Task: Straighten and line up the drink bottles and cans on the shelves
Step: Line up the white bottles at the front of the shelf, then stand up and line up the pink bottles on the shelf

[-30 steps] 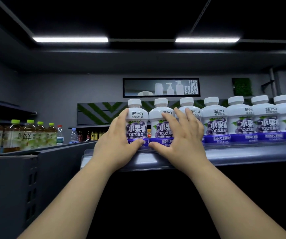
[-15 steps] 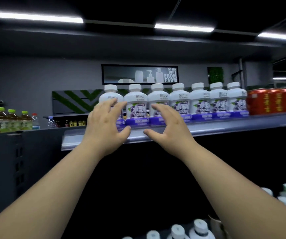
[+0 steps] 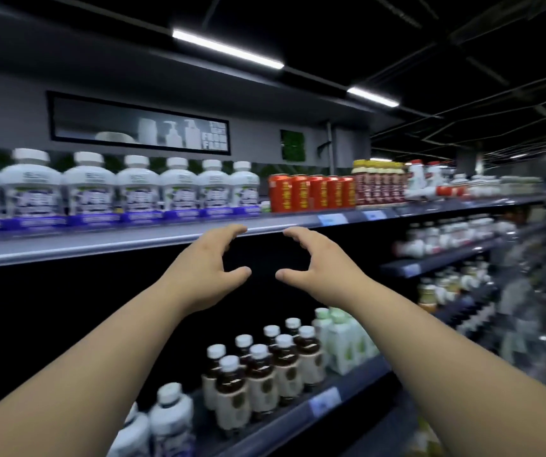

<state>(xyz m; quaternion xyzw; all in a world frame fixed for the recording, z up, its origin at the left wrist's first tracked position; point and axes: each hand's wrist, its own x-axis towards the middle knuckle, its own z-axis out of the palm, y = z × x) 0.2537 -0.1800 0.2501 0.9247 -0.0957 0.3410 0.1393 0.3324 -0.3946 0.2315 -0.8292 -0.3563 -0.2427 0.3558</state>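
I am holding my left hand (image 3: 205,272) and right hand (image 3: 317,265) curled apart and empty, just below the top shelf's front edge (image 3: 133,242). Beyond it, white bottles (image 3: 136,192) are standing along the left stretch, red cans (image 3: 311,192) beside them. Rigid, light, probably slick: I'd hold the bodies. A moment ago my hands were near the bottles; my view is swinging right.

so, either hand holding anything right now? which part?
Nothing held. Left hand and right hand are both open and curled in front of the top shelf edge, touching no bottle.
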